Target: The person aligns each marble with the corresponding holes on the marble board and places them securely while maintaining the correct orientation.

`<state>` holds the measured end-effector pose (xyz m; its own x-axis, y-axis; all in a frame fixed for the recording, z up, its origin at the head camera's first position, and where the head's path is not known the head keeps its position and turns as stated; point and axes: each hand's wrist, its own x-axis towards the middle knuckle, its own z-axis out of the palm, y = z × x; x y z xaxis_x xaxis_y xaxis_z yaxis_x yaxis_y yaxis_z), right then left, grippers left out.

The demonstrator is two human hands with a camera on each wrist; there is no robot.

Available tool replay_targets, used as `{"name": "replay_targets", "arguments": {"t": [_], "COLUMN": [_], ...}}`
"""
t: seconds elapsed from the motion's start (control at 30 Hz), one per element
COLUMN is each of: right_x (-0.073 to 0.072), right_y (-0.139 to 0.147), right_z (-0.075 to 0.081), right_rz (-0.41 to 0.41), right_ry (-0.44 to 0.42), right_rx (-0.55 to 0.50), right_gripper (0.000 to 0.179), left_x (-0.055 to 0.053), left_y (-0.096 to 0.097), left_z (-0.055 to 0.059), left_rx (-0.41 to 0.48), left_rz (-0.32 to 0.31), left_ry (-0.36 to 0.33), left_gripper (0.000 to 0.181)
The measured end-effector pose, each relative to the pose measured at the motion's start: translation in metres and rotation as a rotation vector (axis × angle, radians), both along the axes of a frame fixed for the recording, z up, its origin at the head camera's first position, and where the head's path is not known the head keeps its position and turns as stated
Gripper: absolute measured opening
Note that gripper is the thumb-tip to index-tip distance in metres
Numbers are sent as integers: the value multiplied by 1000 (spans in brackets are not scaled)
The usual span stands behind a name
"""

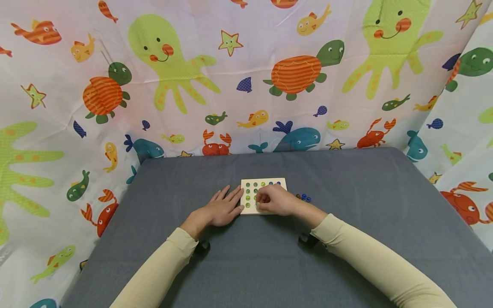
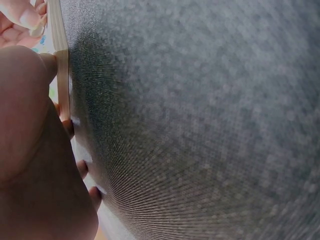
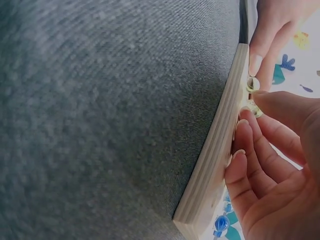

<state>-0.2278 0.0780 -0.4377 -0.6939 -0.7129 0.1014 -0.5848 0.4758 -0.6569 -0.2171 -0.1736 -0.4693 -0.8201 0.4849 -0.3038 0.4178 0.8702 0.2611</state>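
A pale wooden board (image 1: 283,185) with rows of round hollows lies on the grey cloth. Green, yellow-green and blue marbles sit in many of its hollows. My right hand (image 1: 278,200) is over the board's front part, thumb and fingers pinching a yellow-green marble (image 3: 256,111) low at the surface. It hides several hollows. Another clear yellowish marble (image 3: 252,84) sits in the board near the left thumb. My left hand (image 1: 221,208) lies palm down with spread fingers at the board's left side, its thumb and a fingertip touching that edge.
Several loose blue marbles (image 1: 304,197) and a brown marble (image 1: 298,196) lie on the cloth just right of the board, beside the right wrist. Behind the grey table (image 1: 185,175) hangs a curtain (image 1: 250,115) printed with sea animals.
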Motion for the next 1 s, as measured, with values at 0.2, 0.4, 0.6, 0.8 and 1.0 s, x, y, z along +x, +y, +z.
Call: {"name": "replay_targets", "arguments": {"t": [0.2,0.4,0.6,0.8,1.0], "right_x": [2,7,9,9,13], "right_y": [-3,-6,-8,-7,-3], "right_z": [-2,-2,-2,-1,5], "right_rz": [-25,-63,-90,-70,-32], "right_ry": [2,24,27,33,36], "right_rx": [26,43,53,44,48], "right_gripper": [6,9,10,13,19], "left_x": [0,0,2,1,0], "left_y": [0,0,0,-1,-1], "left_z": [0,1,2,1,0], "left_rx": [3,7,20,3,-10], "left_rz": [-2,2,-1,-2,-3], "left_ry": [1,-5,-1,-2,-4], "left_gripper": [67,67,67,67,67]}}
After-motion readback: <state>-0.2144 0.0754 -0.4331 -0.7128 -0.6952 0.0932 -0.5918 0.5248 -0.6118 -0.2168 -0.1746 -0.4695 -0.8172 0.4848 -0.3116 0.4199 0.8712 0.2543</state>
